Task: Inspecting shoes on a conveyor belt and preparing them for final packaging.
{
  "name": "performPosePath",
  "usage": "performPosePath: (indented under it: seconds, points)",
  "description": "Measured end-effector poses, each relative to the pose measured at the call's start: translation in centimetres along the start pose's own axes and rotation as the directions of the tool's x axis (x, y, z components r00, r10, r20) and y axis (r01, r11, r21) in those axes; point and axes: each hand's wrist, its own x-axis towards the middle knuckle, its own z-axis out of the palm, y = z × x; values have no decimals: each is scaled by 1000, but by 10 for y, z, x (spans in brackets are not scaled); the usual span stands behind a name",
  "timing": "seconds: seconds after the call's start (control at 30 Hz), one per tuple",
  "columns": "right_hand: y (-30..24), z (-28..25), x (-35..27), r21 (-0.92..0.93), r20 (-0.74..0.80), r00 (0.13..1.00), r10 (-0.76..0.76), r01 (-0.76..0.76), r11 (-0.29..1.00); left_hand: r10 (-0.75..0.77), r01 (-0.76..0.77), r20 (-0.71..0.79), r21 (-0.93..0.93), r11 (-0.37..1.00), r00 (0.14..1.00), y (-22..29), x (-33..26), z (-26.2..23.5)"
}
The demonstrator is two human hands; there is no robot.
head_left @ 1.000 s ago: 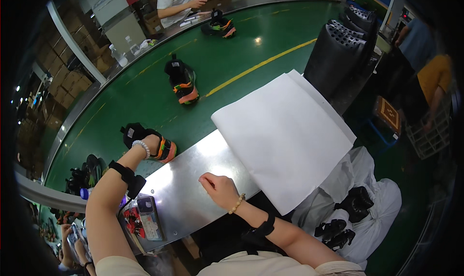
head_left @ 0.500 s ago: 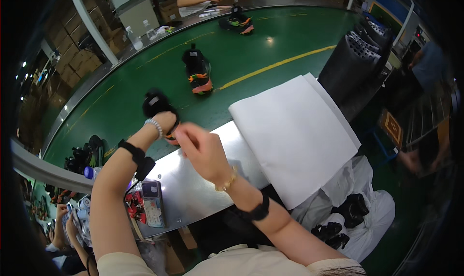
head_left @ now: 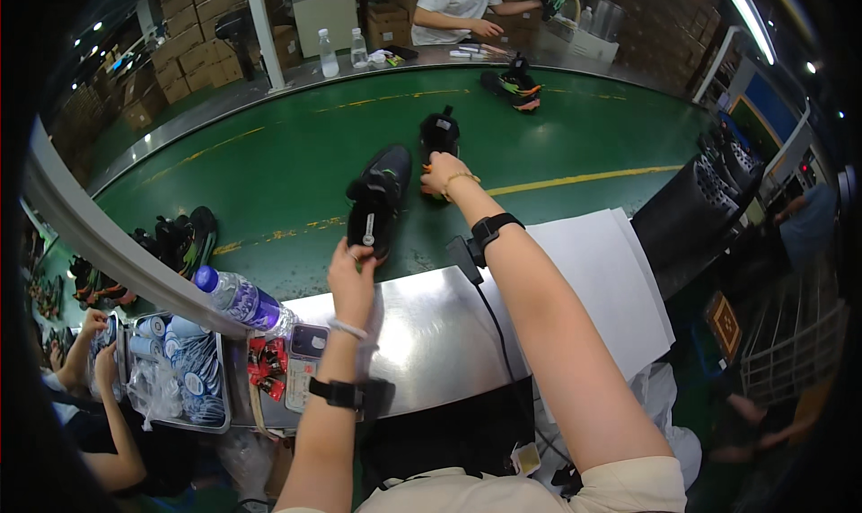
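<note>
A black sneaker (head_left: 381,183) lies on the green belt with its toe pointing away from me. My left hand (head_left: 352,280) has thumb and fingers pinched at its near end. To the right, my right hand (head_left: 447,174) is closed on the lower, orange-trimmed end of a second black sneaker (head_left: 439,134). That sneaker's upper part, with a pull loop, shows above my fingers, which partly hide the rest. Farther off on the belt sits a third black sneaker (head_left: 516,86) with orange and green trim.
A metal ledge (head_left: 417,320) carries white paper sheets (head_left: 597,284), a phone (head_left: 308,341), red packets (head_left: 267,368) and a purple-labelled bottle (head_left: 241,299). Black perforated cylinders (head_left: 696,199) stand at right. Several shoes (head_left: 184,239) lie left. Across the belt, a co-worker (head_left: 452,10) handles a shoe.
My view has swung, shifting the whole scene. My right hand has left the space beside my left hand and taken hold of the second sneaker. The left hand now pinches the first sneaker's near end.
</note>
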Motion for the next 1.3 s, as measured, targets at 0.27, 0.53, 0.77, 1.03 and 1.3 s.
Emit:
performPosePath:
  seconds: [0.27, 0.53, 0.77, 1.03, 1.3]
  points:
    - [29, -30, -49, -84, 297, 937, -184, 218, 972, -273, 231, -152, -245, 941, 950, 24, -71, 20]
    - [26, -27, -172, -36, 121, 923, -366, 372, 927, -512, 321, -55, -720, 615, 857, 8, -81, 33]
    - [19, -17, -202, -15, 20, 935, -355, 356, 934, -695, 423, 34, -814, 397, 718, 30, -80, 26]
    - [22, -36, -175, 344, 113, 952, -283, 230, 910, -686, 432, 18, -789, 437, 727, 34, -74, 25]
    - [84, -182, -180, -44, -97, 924, -371, 368, 929, -489, 484, 25, -195, 853, 872, -13, 13, 3]
